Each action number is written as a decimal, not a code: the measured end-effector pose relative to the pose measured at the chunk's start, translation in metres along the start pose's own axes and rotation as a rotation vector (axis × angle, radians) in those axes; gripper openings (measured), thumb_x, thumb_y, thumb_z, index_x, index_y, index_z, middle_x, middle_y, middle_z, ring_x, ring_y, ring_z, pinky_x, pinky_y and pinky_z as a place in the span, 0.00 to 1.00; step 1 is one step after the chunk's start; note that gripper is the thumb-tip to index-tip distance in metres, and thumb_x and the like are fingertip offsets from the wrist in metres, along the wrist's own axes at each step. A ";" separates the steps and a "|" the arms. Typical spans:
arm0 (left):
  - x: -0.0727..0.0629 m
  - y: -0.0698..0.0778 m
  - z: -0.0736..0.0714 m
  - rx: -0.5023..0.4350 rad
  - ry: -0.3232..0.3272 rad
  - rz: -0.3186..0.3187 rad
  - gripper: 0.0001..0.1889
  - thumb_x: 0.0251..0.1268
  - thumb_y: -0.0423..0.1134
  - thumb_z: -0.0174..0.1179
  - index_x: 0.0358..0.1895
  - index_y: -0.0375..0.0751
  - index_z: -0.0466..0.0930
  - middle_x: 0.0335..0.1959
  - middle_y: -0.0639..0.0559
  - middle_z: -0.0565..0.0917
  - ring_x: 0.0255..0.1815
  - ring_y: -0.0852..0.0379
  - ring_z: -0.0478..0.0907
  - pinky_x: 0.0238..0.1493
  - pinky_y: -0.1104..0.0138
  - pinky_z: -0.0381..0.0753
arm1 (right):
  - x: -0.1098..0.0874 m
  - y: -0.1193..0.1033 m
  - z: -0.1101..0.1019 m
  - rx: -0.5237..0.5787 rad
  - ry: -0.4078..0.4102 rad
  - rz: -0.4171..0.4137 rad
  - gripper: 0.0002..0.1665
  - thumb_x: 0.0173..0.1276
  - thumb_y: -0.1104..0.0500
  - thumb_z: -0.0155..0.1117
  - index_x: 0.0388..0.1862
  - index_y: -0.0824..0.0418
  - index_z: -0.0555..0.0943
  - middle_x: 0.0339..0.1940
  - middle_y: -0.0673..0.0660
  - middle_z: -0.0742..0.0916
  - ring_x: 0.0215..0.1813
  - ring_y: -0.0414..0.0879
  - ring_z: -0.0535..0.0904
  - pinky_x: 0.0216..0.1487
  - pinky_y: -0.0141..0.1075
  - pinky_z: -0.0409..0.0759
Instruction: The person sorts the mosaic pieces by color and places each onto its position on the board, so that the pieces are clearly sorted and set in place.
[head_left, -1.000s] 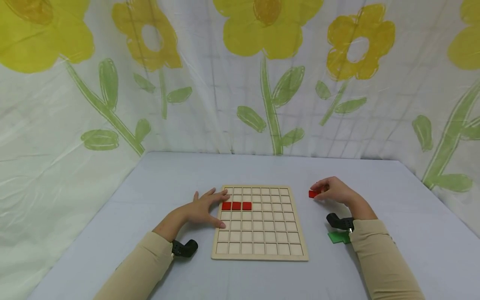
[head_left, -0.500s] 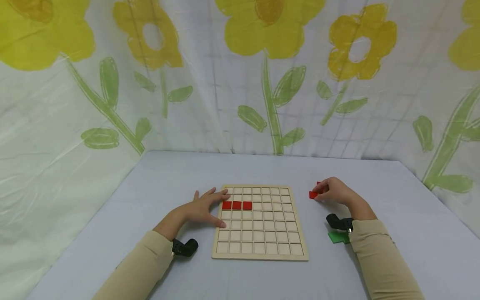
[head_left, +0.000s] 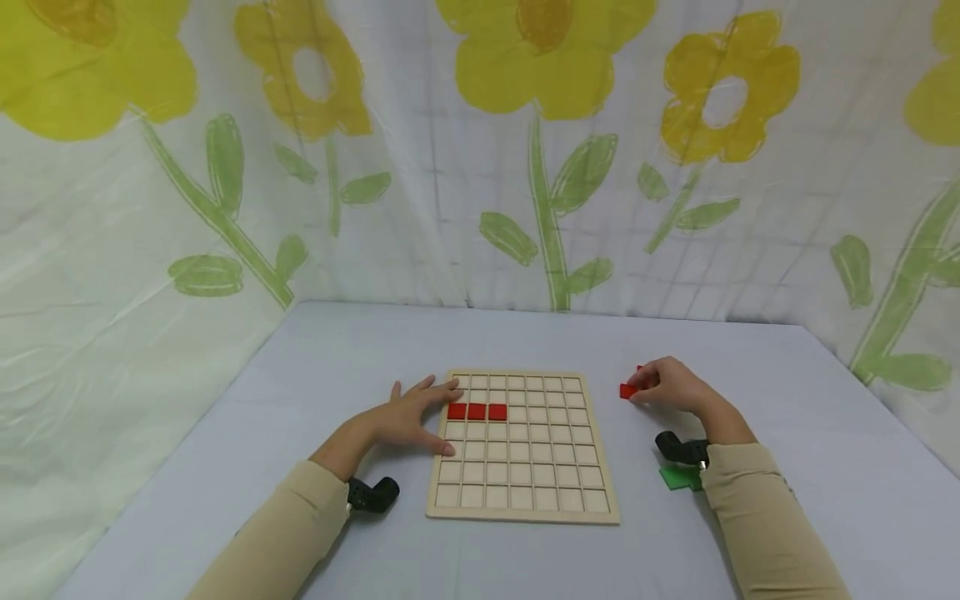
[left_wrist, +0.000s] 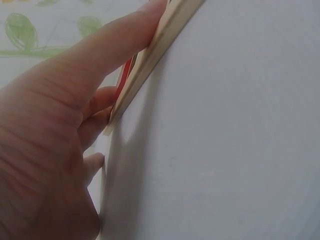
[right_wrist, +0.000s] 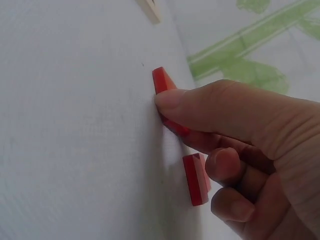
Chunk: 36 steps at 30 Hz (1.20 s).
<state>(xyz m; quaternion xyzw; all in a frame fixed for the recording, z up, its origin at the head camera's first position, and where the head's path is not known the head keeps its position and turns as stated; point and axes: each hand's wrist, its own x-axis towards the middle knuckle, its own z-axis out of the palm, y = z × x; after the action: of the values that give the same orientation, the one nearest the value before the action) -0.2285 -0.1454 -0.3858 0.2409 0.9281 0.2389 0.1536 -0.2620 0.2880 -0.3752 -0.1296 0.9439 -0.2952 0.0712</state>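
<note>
My left hand rests with spread fingers at the left edge of a pale wooden grid board; its thumb lies over the rim, as the left wrist view also shows. Three red square tiles sit side by side in the third row of the board, from the left edge. To the right of the board, my right hand pinches a red tile between thumb and fingers, close over the table. Below the curled fingers in the right wrist view, more red tiles lie on the cloth.
Green tiles lie partly under the right forearm, near the wrist camera. A white cloth covers the table, and a curtain with painted flowers hangs along its back edge.
The right fingers have drawn slightly inward around the red tile, and a red tile behind them has come into sight. My left hand has stayed on the board's edge.
</note>
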 end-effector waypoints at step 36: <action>0.000 0.002 -0.001 0.002 -0.001 -0.004 0.46 0.40 0.61 0.70 0.69 0.55 0.63 0.75 0.60 0.53 0.77 0.47 0.36 0.68 0.37 0.24 | 0.007 -0.064 0.023 0.006 0.002 -0.253 0.13 0.57 0.61 0.68 0.42 0.63 0.83 0.32 0.57 0.83 0.27 0.42 0.69 0.23 0.30 0.69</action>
<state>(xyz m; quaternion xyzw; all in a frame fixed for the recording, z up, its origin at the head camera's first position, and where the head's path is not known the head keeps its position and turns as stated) -0.2285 -0.1445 -0.3839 0.2393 0.9288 0.2375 0.1541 -0.2505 0.2233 -0.3576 -0.2473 0.9191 -0.3050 0.0327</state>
